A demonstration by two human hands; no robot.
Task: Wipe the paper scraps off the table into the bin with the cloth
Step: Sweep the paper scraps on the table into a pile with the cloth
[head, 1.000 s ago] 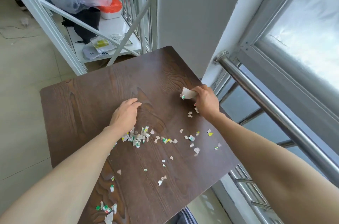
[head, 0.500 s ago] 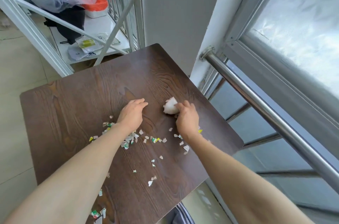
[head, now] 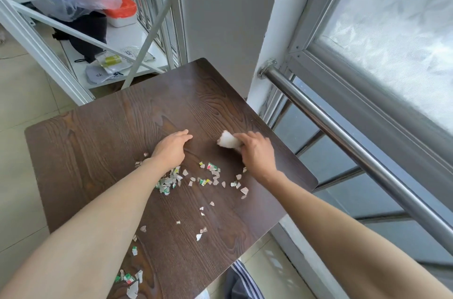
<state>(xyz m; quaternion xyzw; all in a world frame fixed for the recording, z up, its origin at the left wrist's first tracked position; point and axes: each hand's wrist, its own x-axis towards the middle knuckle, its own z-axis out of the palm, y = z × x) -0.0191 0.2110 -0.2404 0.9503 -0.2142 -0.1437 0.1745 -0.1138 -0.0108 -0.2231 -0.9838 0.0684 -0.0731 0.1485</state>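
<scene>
Paper scraps lie strewn over the dark wooden bench, and the nearest of them sit at the bottom of the frame: a small cluster by the near edge at lower left, then a thin trail of single pieces running up the middle. Farther in, the thickest heap sits just under the wrist of the left hand, with a looser band stretching right toward the right hand.

The left hand rests palm down on the bench with fingers loosely curled, gripping nothing. The right hand is clenched around a bunched white cloth, which pokes out past the fingers and appears to touch the wood at the far side of the scatter.

No bin shows anywhere in view, so the direction of the final push cannot be told from here. The step in hand looks like gathering. To do it well, the person should press the cloth flat and drag it toward the near side in one slow stroke, since light scraps skip under a bunched edge or flutter off. The left hand could serve as a wall for the heap. The lone pieces near the bottom edge call for a separate pass.

Beyond the bench, a white metal rack stands at upper left and a steel rail runs along the window at right.
</scene>
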